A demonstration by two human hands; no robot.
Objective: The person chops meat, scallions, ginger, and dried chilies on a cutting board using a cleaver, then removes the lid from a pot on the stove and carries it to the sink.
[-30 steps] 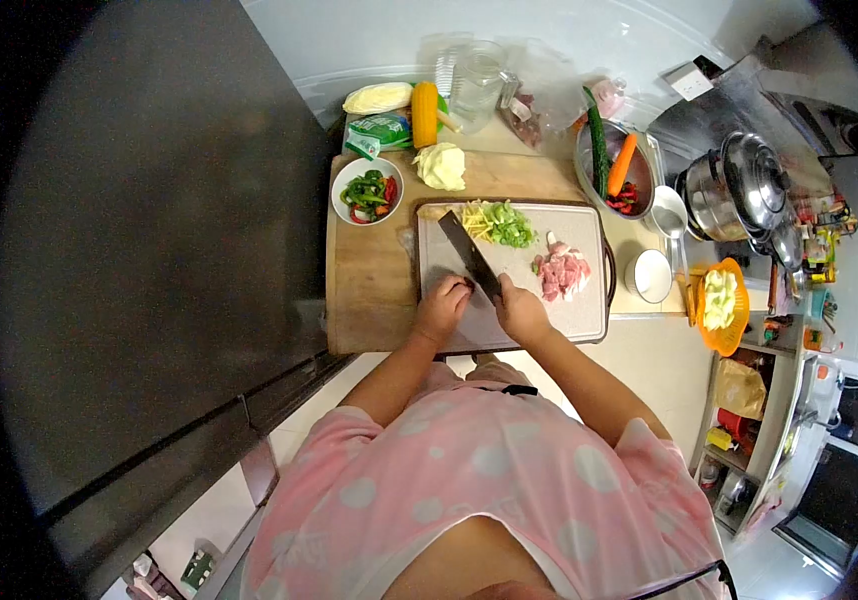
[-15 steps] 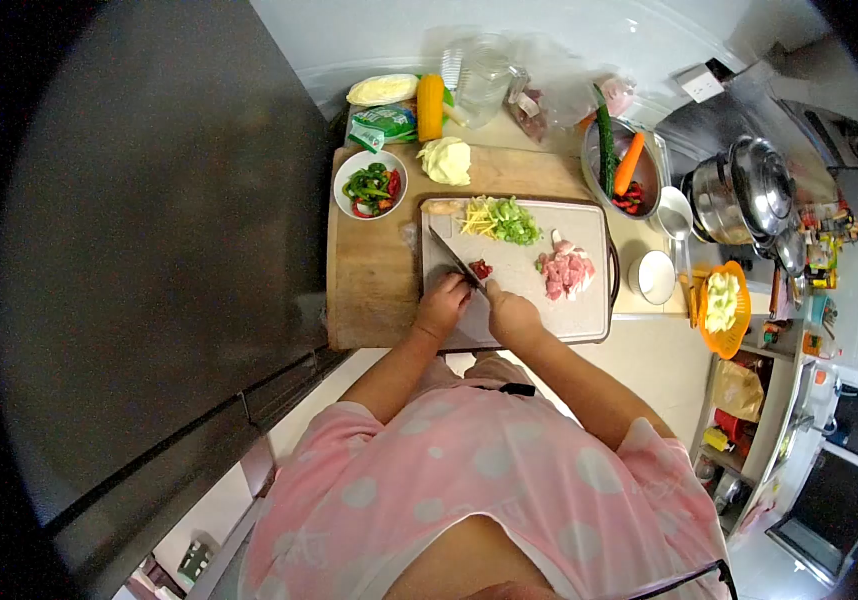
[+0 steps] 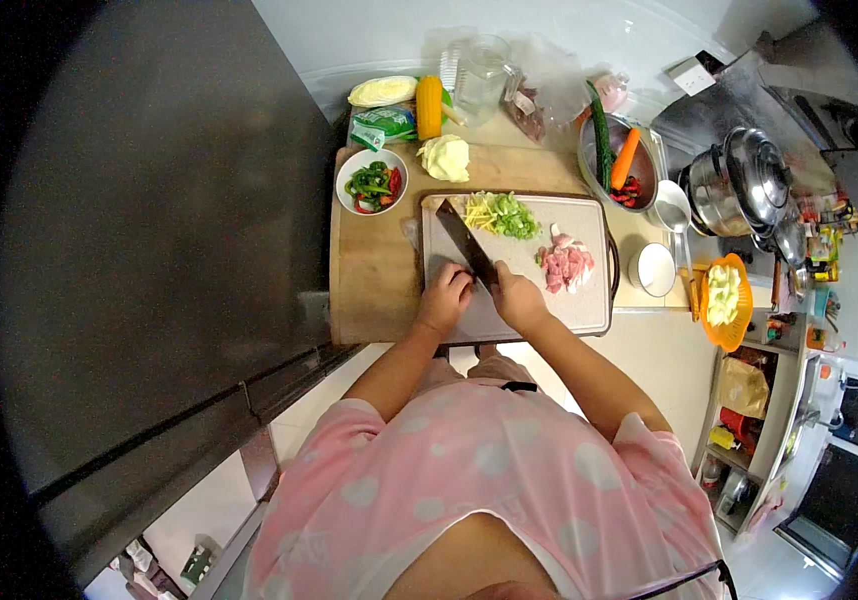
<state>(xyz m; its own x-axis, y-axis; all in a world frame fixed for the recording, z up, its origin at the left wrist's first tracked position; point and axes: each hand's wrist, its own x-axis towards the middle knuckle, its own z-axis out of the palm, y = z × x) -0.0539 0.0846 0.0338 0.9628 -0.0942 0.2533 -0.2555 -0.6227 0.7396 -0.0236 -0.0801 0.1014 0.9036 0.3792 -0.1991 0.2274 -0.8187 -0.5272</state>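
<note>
My right hand (image 3: 517,298) is closed round the handle of a knife (image 3: 465,243), whose broad dark blade slants up and left over the cutting board (image 3: 574,322). Beside the blade, on its left, my left hand (image 3: 447,297) has its fingers curled down on something small and dark against the board; its shape is mostly hidden. Shredded yellow pieces (image 3: 480,212) and chopped green pieces (image 3: 515,218) lie along the board's far edge. Cut pink meat (image 3: 566,264) is piled on the right part of the board.
A white bowl of cut peppers (image 3: 372,183), a cabbage piece (image 3: 445,158) and corn (image 3: 429,107) lie beyond the board. Rightward are a metal bowl (image 3: 586,160) with a carrot, an empty-looking white bowl (image 3: 652,270), an orange basket (image 3: 744,318) and a steel pot (image 3: 717,195).
Since half a second ago, the blade has tipped from edge-on to showing its broad face, covering the red pieces seen beside it. My left hand has stayed close to the blade.
</note>
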